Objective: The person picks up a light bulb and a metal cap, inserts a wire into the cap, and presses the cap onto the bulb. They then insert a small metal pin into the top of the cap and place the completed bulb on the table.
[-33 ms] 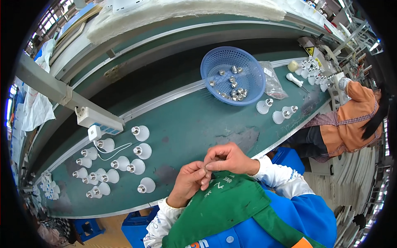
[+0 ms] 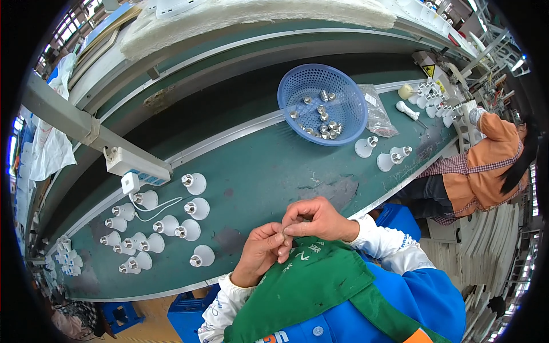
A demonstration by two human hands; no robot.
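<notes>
My left hand (image 2: 263, 251) and my right hand (image 2: 318, 220) meet at the fingertips above the front edge of the green bench (image 2: 269, 183), close against my green apron (image 2: 309, 286). Both hands are closed in a pinch. Whatever lies between the fingers is too small or too hidden to name. To the left of my hands stand several white bulb housings with metal screw caps, the nearest bulb housing (image 2: 203, 255) just beyond my left wrist. A blue plastic basket (image 2: 289, 86) farther off holds loose metal screw caps (image 2: 329, 135).
Right of the basket lie a clear plastic bag (image 2: 377, 117), a few bulb housings (image 2: 365, 147) and a white-handled screwdriver (image 2: 407, 111). A power strip (image 2: 134, 166) with a white cable sits at the left post. A person in orange (image 2: 486, 154) works at the right end.
</notes>
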